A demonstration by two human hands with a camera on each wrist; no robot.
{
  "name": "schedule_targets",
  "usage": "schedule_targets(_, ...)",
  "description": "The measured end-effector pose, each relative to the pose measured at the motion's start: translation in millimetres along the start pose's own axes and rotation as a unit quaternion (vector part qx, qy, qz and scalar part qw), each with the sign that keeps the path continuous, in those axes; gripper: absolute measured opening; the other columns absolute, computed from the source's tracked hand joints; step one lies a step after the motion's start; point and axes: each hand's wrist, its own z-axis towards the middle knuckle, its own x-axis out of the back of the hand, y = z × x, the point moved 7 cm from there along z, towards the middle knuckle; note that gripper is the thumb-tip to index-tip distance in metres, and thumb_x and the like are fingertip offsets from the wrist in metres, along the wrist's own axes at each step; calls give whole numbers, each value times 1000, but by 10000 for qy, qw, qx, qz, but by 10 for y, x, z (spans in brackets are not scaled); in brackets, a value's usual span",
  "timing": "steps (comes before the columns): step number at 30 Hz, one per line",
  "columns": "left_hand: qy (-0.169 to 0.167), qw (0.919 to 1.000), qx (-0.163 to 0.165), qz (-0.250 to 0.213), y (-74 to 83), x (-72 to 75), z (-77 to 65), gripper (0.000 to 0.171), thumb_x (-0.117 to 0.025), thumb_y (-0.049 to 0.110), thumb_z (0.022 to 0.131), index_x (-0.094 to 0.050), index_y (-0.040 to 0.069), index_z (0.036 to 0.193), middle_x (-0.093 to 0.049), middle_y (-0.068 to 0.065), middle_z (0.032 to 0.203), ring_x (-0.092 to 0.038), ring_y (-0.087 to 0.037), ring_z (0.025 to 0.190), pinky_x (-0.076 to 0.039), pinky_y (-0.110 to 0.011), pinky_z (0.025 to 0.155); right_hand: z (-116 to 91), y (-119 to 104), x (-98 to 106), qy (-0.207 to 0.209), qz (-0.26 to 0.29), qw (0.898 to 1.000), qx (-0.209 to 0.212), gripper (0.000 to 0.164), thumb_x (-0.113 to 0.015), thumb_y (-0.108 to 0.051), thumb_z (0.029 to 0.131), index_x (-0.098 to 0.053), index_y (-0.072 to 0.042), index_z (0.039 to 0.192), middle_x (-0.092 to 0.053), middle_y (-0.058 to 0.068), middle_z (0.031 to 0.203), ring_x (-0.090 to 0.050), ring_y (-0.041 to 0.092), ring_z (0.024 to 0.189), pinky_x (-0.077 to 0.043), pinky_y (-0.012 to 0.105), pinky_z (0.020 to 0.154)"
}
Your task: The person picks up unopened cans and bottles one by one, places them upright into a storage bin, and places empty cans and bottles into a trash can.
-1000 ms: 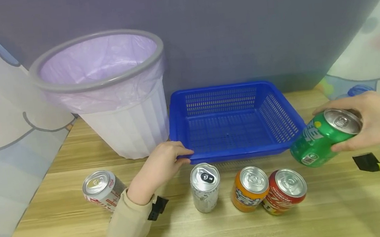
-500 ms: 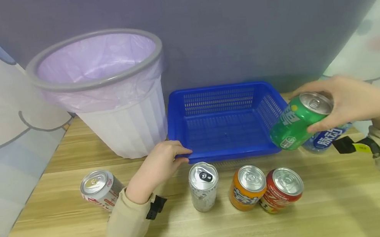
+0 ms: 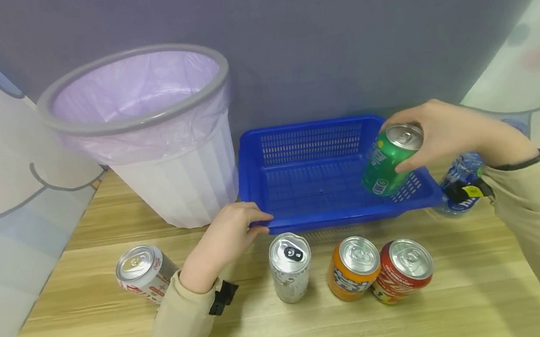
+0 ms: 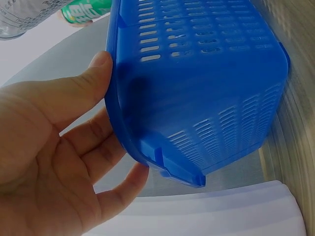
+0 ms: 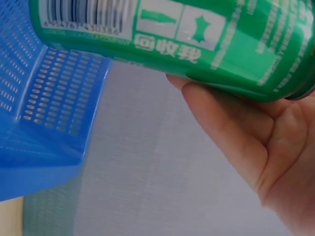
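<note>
- While the bin [image 3: 178, 186] stood just left, the basket [image 3: 325, 222] sat mid-table, its near-left corner in the left hand [image 3: 234, 227], thumb and fingers pinching the rim.
- Bottle [image 3: 465, 163]: right of basket, partly behind the strap [image 3: 472, 191].
- Right hand [image 3: 443, 128]: gripped the green can [image 3: 385, 170] near its top, thumb on near side.
- Green can: over basket's right end; body ran down and left from the grip, long axis tilted, base lowest. Base on basket floor or not: couldn't tell. Right hand had it; left hand well apart.
- Grey can [image 3: 291, 270], orange can [image 3: 353, 269], red can [image 3: 399, 270]: near side of basket. White can [image 3: 147, 273]: far left.
- Versus half a second earlier: green can and right hand had shifted left, further over the basket; left hand hadn't moved.
</note>
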Motion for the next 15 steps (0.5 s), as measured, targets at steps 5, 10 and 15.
schedule_targets(5, 28, 10000, -62, 1, -15, 1, -11, 22, -73, 12, 76, -73, 7, 98, -69, -2, 84, -65, -17, 81, -53, -30, 77, 130, 17, -30, -57, -18, 9999, 161, 63, -88, -29, 57, -62, -8, 112, -69, 4, 95, -62, 7, 74, -51, 23, 62)
schedule_targets(10, -2, 10000, -35, -11, -33, -8, -23, 22, -73, 12, 76, -73, 7, 98, -69, -1, 83, -65, -16, 80, -53, -30, 76, 247, 39, -100, -205, 68, 9998, 12, 61, -86, -31, 60, -63, -6, 110, -68, 4, 93, -62, 9, 74, -51, 24, 63)
schedule_targets(15, -4, 10000, 12, -3, -55, -9, -35, 22, -73, 12, 76, -73, 8, 98, -69, -1, 84, -65, -16, 81, -53, -30, 76, 396, 62, -161, -227, 58, 9997, -35, 60, -85, -32, 61, -63, -4, 109, -68, 5, 91, -61, 10, 74, -50, 25, 63)
